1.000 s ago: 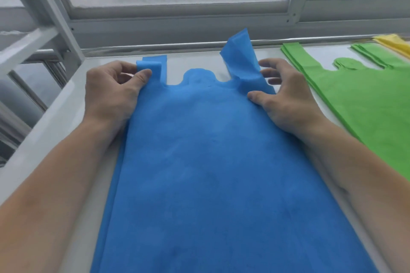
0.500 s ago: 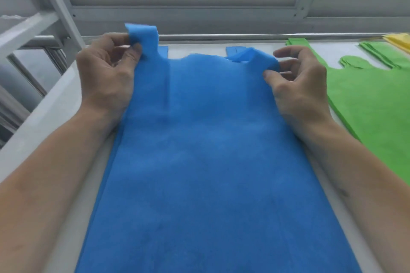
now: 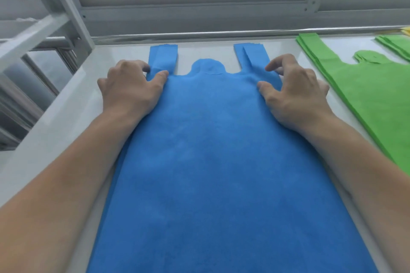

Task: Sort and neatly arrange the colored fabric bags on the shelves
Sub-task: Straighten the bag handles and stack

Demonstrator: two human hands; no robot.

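Note:
A stack of blue fabric bags (image 3: 210,150) lies flat on the white shelf (image 3: 73,106), with both handles stretched out towards the back. My left hand (image 3: 131,88) is at the base of the left handle: the thumb presses on top and the fingers curl around the stack's left edge. My right hand (image 3: 295,95) rests at the base of the right handle with its fingers spread, the thumb on the fabric and the index finger lifted. A stack of green bags (image 3: 366,95) lies flat to the right, apart from the blue ones.
A sliver of yellow fabric (image 3: 407,30) shows at the far right edge. A metal rail (image 3: 199,34) runs along the back of the shelf. A grey frame post (image 3: 66,6) rises at the back left, where the shelf's left edge drops off.
The two blue handles, held up in my fingers before, now lie flat on the shelf. Both hands have dropped onto the bag and the right hand's pinch has opened.

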